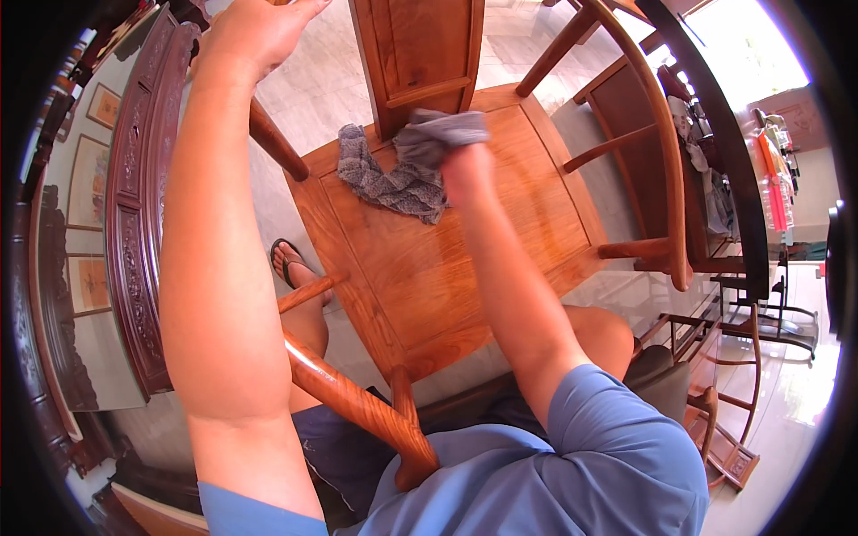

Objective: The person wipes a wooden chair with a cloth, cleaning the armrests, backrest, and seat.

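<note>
A gray patterned cloth [393,188] was spread in loose folds on the wooden seat [456,277] of an armchair, toward its far left part, just in front of the upright back panel [420,54]. The right hand [464,168] was placed at the cloth's right end, with the forearm stretched across the seat from the near right. That end of the cloth was blurred and lay over the hand, so whether the fingers were clamped on it or only pressed against it could not be told. The left arm was extended along the left side of the chair, and the left hand [261,37] was cut off by the far edge of the view; whether its fingers were apart or together could not be told, nor could what was touched by them. The near left armrest [357,389] (a glossy curved rail) was partly hidden by the left forearm, while the right armrest [666,134] was left fully exposed. A sandaled foot [290,263] was seen on the floor left of the seat. Farther left, a dark carved cabinet [134,205] was seen, and more wooden chairs [728,384] were ranged on the right.
</note>
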`<state>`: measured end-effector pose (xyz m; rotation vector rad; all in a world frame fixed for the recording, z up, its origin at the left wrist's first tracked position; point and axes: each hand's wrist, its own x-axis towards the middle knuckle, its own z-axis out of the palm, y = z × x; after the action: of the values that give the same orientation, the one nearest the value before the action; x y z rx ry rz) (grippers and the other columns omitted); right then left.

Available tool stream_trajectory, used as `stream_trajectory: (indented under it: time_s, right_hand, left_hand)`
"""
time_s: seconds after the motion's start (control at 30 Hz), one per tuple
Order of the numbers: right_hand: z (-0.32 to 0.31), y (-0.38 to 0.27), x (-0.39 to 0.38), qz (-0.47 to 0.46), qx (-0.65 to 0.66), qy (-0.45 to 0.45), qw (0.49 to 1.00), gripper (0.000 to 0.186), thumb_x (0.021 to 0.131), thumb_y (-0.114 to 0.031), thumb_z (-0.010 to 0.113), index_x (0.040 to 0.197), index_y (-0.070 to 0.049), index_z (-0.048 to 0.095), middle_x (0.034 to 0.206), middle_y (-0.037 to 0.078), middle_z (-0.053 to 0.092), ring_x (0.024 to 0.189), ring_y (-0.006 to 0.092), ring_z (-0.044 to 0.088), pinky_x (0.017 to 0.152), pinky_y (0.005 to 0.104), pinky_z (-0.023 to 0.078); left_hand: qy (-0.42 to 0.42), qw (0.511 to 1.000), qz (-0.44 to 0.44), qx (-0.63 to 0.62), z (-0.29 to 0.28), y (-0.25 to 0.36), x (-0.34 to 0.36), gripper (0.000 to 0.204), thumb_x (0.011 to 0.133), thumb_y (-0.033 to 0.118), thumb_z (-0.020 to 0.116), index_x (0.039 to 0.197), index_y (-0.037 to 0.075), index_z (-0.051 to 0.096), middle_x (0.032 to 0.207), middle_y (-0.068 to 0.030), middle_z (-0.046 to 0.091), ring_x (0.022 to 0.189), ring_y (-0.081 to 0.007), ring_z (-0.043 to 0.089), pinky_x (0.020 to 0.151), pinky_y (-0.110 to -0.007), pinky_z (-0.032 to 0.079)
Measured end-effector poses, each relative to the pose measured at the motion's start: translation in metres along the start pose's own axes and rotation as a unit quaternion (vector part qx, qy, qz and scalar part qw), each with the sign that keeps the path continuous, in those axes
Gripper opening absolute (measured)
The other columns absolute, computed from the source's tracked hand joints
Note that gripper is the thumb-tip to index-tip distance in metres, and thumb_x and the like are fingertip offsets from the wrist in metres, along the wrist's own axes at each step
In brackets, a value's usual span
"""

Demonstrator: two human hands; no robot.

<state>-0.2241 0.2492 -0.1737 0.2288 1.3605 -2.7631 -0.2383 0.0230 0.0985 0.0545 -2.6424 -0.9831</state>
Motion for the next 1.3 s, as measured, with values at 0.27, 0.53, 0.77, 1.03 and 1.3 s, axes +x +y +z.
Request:
stream_trajectory:
  time_s: [0.27, 0.53, 0.77, 1.03, 1.3]
  right_hand:
    - [0.011, -0.055, 0.044, -0.200, 0.044, 0.263, 0.943, 0.030, 0.100, -0.015, 0.039, 0.108, 0.004, 0.061, 0.114, 0.025, 0.066, 0.115, 0.0404, 0.063, 0.112, 0.0476, 0.046]
    - [0.098, 0.068, 0.024, -0.189, -0.403, 0.114, 0.888, 0.092, 0.085, -0.011, 0.053, 0.150, 0.026, 0.000, 0.162, 0.046, -0.005, 0.155, 0.0542, 0.000, 0.130, 0.0483, 0.004]
    - [0.015, 0.056, 0.010, -0.330, -0.707, 0.070, 0.622, 0.069, 0.082, -0.019, 0.061, 0.134, 0.023, 0.041, 0.154, 0.045, 0.033, 0.149, 0.0556, 0.028, 0.127, 0.0587, 0.013]
    - [-0.004, 0.020, 0.017, -0.354, -0.687, 0.026, 0.634, 0.073, 0.085, -0.024, 0.064, 0.143, 0.015, 0.040, 0.151, 0.041, 0.039, 0.147, 0.0538, 0.032, 0.125, 0.0535, 0.023]
    - [-0.017, 0.030, 0.018, -0.287, -0.727, 0.114, 0.613, 0.082, 0.086, -0.033, 0.065, 0.147, 0.012, 0.035, 0.160, 0.032, 0.033, 0.153, 0.0492, 0.024, 0.126, 0.0585, 0.014]
  left_hand:
    - [0.010, 0.998, 0.045, -0.033, 0.006, -0.021, 0.013, 0.048, 0.092, 0.040, 0.075, 0.120, 0.002, 0.069, 0.099, -0.0201, 0.075, 0.091, -0.0296, 0.072, 0.084, -0.041, 0.054]
    - [0.020, 0.994, 0.097, -0.039, 0.007, -0.009, -0.003, 0.044, 0.092, 0.037, 0.076, 0.119, 0.003, 0.070, 0.097, -0.0164, 0.075, 0.089, -0.0232, 0.070, 0.083, -0.038, 0.053]
    - [0.007, 0.996, 0.057, -0.062, 0.004, -0.012, 0.000, 0.042, 0.093, 0.034, 0.077, 0.118, 0.002, 0.070, 0.094, -0.0126, 0.073, 0.086, -0.0197, 0.066, 0.081, -0.035, 0.051]
    - [0.006, 0.998, 0.047, -0.036, 0.013, -0.084, 0.051, 0.075, 0.093, 0.042, 0.075, 0.154, 0.007, 0.050, 0.135, -0.0135, 0.068, 0.128, -0.0208, 0.060, 0.111, -0.032, 0.041]
    - [0.069, 0.992, 0.068, 0.085, 0.032, -0.097, 0.064, 0.094, 0.085, 0.072, 0.069, 0.159, 0.020, 0.044, 0.155, -0.0179, 0.052, 0.146, -0.0350, 0.046, 0.123, -0.052, 0.031]
